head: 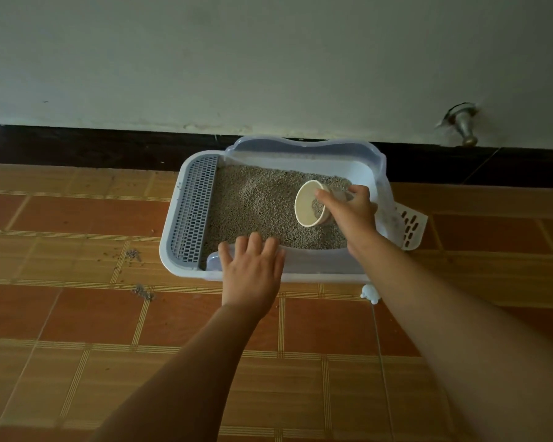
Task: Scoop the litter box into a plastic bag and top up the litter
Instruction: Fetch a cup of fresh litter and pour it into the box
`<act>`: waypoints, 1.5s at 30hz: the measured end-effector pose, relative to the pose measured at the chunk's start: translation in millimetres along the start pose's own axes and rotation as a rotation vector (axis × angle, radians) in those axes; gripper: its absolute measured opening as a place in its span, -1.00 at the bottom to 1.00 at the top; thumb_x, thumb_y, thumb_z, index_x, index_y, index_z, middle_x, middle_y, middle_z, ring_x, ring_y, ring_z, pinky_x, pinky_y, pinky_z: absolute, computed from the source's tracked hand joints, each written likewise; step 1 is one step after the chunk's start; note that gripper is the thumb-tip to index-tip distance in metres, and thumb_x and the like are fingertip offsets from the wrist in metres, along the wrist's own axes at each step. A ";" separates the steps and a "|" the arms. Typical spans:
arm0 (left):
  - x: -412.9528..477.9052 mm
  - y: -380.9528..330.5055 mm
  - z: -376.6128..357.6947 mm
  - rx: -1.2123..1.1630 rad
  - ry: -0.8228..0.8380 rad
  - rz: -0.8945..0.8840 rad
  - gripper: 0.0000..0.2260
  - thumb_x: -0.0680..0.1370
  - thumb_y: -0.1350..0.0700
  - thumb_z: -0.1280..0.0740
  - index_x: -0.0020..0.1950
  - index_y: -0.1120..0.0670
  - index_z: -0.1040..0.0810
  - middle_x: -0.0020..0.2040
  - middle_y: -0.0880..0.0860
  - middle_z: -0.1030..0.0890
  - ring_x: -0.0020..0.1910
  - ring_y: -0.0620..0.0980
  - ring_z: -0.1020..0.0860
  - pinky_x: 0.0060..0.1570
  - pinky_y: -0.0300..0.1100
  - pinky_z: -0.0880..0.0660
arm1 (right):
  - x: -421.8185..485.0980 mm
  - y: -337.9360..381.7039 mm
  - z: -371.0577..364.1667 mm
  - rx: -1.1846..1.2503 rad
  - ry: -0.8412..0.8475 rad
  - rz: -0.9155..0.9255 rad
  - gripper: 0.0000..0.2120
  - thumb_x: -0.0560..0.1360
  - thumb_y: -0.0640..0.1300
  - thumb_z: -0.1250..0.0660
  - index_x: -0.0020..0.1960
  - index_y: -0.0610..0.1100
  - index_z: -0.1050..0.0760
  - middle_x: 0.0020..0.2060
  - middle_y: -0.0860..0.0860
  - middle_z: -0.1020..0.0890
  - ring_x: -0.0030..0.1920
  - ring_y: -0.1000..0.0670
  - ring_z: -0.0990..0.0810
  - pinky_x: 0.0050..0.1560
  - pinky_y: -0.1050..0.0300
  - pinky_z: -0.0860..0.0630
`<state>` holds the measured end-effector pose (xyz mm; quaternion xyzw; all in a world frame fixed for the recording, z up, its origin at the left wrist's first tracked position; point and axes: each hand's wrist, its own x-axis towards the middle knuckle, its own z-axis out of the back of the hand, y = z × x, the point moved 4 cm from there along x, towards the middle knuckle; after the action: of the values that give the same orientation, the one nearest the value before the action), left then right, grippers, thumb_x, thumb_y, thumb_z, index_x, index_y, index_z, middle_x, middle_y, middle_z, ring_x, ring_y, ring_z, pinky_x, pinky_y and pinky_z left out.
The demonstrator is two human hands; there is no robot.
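1. Stray grey grains (133,254) are scattered on the orange tiled floor (77,314).
2. A white rectangular plastic litter box (316,269), its long axis left-to-right along the wall, is filled with grey granular litter (256,202).
3. Its near rim is touched by the left hand (253,269), fingers (256,242) straight and apart.
4. A cream paper cup (310,204), with its mouth tipped leftward and some litter inside, is clamped by the right hand's (351,208) fingers (324,196) over the litter.
5. A white slotted scoop (411,228) is leaned outside the right wall.

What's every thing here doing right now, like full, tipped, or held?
Litter box: open on top, litter spread across its bottom.
Paper cup: tipped sideways, a little litter inside, gripped by the right hand.
Left hand: fingers straight, resting on the box's near rim.
Litter scoop: unheld, outside the box's right wall.
Spilled litter: scattered on the floor tiles.
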<state>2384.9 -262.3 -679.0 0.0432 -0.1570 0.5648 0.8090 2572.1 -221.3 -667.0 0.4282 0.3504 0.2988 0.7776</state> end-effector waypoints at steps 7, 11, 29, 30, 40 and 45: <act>-2.6 0.0 -0.9 -0.010 -0.038 0.008 -0.74 0.55 -0.03 -0.07 -0.13 0.02 -0.51 -0.21 0.01 -0.49 -0.20 0.07 -0.49 0.02 0.15 -0.46 | 9.1 1.1 -8.3 -0.150 -0.053 0.124 -0.32 0.28 0.05 -0.52 0.28 -0.13 -0.32 0.25 -0.14 -0.28 0.25 -0.13 -0.36 0.24 -0.05 -0.44; -2.1 0.2 -2.8 -0.005 -0.058 0.003 -0.73 0.55 -0.03 -0.06 -0.13 0.02 -0.51 -0.22 0.01 -0.49 -0.21 0.06 -0.49 0.03 0.17 -0.46 | 10.4 4.3 -14.1 -0.220 -0.077 0.189 -0.32 0.29 0.04 -0.52 0.28 -0.13 -0.31 0.28 -0.16 -0.28 0.29 -0.15 -0.31 0.20 0.00 -0.43; 3.6 2.3 -9.7 -0.004 -0.047 -0.003 -0.74 0.55 -0.05 -0.06 -0.13 0.01 -0.49 -0.22 0.00 -0.48 -0.20 0.06 -0.50 0.01 0.16 -0.47 | 8.1 18.7 -17.3 -0.535 -0.056 0.596 -0.23 0.24 0.00 -0.57 0.33 -0.16 -0.31 0.38 -0.17 -0.20 0.38 -0.16 -0.17 0.33 -0.03 -0.28; 3.9 2.2 -9.5 -0.004 -0.048 -0.002 -0.74 0.55 -0.05 -0.06 -0.13 0.01 -0.49 -0.22 0.00 -0.48 -0.21 0.06 -0.50 0.01 0.17 -0.47 | 7.9 19.3 -16.3 -0.540 -0.059 0.607 -0.23 0.24 -0.01 -0.57 0.33 -0.16 -0.32 0.38 -0.17 -0.20 0.39 -0.16 -0.17 0.34 -0.04 -0.28; 2.5 -0.4 -6.1 -0.019 -0.014 0.017 -0.74 0.55 -0.04 -0.05 -0.13 0.02 -0.48 -0.21 0.01 -0.48 -0.20 0.06 -0.48 0.03 0.15 -0.44 | -1.6 21.8 -8.4 -0.597 -0.042 0.710 -0.23 0.22 -0.07 -0.58 0.33 -0.16 -0.33 0.39 -0.15 -0.23 0.39 -0.13 -0.23 0.34 -0.04 -0.33; -0.7 -1.3 -3.1 -0.045 0.028 0.033 -0.74 0.56 -0.04 -0.05 -0.10 0.02 -0.48 -0.20 0.01 -0.48 -0.18 0.07 -0.48 0.06 0.18 -0.43 | -10.6 24.7 0.8 -0.526 -0.079 0.710 -0.23 0.21 -0.05 -0.59 0.32 -0.19 -0.34 0.38 -0.17 -0.25 0.38 -0.14 -0.24 0.33 0.01 -0.30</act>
<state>2386.5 -262.7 -682.0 0.0147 -0.1590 0.5748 0.8025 2562.6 -218.5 -641.9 0.3207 0.0637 0.6098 0.7220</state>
